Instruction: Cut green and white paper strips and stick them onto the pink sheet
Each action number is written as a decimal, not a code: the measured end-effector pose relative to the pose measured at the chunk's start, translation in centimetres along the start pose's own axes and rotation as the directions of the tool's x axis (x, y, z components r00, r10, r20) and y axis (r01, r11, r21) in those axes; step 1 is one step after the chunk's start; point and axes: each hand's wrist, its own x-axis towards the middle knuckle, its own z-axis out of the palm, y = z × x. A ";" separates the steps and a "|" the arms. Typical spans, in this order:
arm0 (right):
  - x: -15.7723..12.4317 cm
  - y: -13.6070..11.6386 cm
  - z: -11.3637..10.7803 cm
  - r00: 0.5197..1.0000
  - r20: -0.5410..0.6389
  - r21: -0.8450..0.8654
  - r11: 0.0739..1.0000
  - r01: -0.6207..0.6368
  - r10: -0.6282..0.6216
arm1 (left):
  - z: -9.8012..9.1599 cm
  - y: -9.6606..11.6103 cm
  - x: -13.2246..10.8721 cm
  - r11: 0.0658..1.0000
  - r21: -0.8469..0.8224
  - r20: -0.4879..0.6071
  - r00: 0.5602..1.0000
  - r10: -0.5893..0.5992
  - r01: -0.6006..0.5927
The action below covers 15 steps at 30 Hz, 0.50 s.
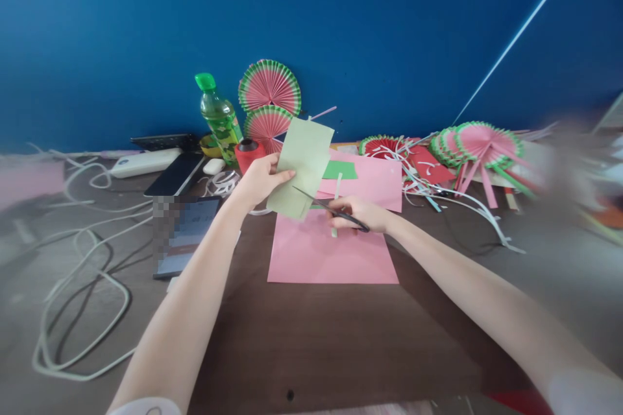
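My left hand (pixel 260 180) grips a pale green sheet of paper (pixel 304 165) by its left edge, thumb on the front, holding it up above the table. In my right hand (pixel 357 214) is a pair of dark scissors (pixel 353 218), the blades pointing left at the lower part of the green paper. Whether the blades touch the paper I cannot tell. Beneath both hands lies a pink sheet (pixel 331 262). A narrow pale green strip (pixel 339 187) hangs or lies by my right hand, next to a brighter green piece of paper (pixel 343 170).
Pink-and-green pleated paper fans (pixel 270 87) lean on the blue wall; more fans (pixel 487 142) lie at right among paper scraps. A green-capped bottle (pixel 219 117), a red cylinder (pixel 247 154), a phone (pixel 176 175) and a white power bank (pixel 146 163) stand at left. White cables (pixel 124 279) loop across the table.
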 end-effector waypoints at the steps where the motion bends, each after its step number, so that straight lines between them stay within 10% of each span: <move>1: 0.0 -0.1 0.0 1.000 -0.003 -0.003 1.000 -0.005 0.005 | 0.0 0.0 0.0 1.000 0.009 0.005 1.000 -0.005 0.005; 15: -0.1 -0.5 0.2 0.998 -0.008 -0.023 0.998 -0.067 0.067 | 0.0 0.0 -0.1 0.998 0.053 0.057 0.998 -0.020 0.017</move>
